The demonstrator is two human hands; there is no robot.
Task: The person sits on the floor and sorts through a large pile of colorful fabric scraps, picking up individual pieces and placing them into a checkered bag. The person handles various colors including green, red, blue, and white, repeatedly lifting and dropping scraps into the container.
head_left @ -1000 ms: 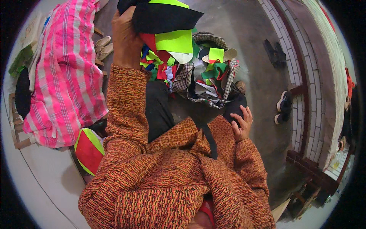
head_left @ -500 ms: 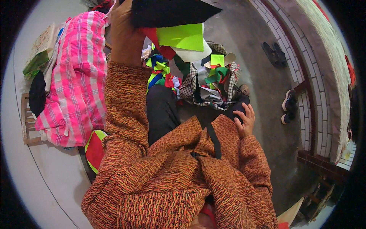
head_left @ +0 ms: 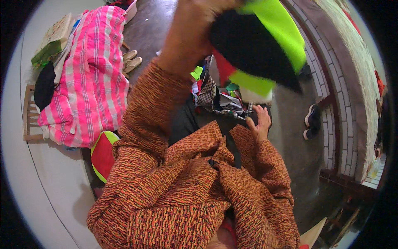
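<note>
The left hand point(head_left: 195, 25) is gripping a black and green cloth point(head_left: 257, 45), holding it high. The right hand point(head_left: 259, 124) is lying open-fingered beside the scrap pile point(head_left: 219, 97), holding nothing.

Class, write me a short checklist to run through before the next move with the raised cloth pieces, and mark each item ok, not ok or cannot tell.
1. Left hand grips the black and neon-green cloth pieces: ok.
2. Fingers visible on the cloth: cannot tell, cut off at the top edge.
3. Right hand free, fingers spread: ok.
4. Right hand beside the scrap pile: ok.
5. Raised cloth hangs apart from the pile: ok.
</note>
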